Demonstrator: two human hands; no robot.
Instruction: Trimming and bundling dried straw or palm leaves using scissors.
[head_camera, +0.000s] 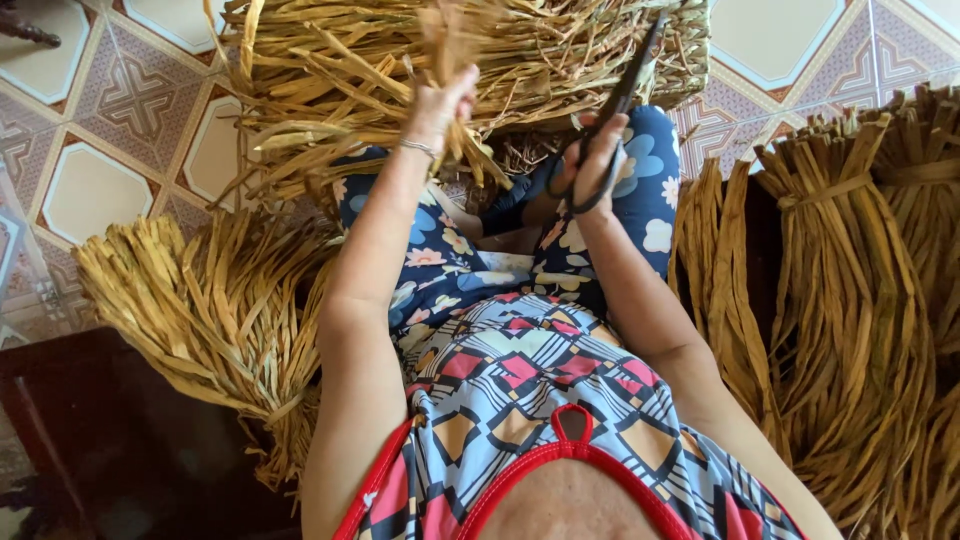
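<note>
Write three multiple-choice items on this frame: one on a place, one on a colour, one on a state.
1. Where are the scissors?
A. In the right hand
B. On the floor
C. In the left hand

2. What colour are the scissors' handles?
A. Red
B. Black
C. White

3. How does the straw bundle on the person's right lie?
A. Loose
B. Tied round with a strip
C. Bagged

Answers: 1 A, fingers pass through the handles; 2 B, dark loops show; 3 B, a band crosses it near the top.
</note>
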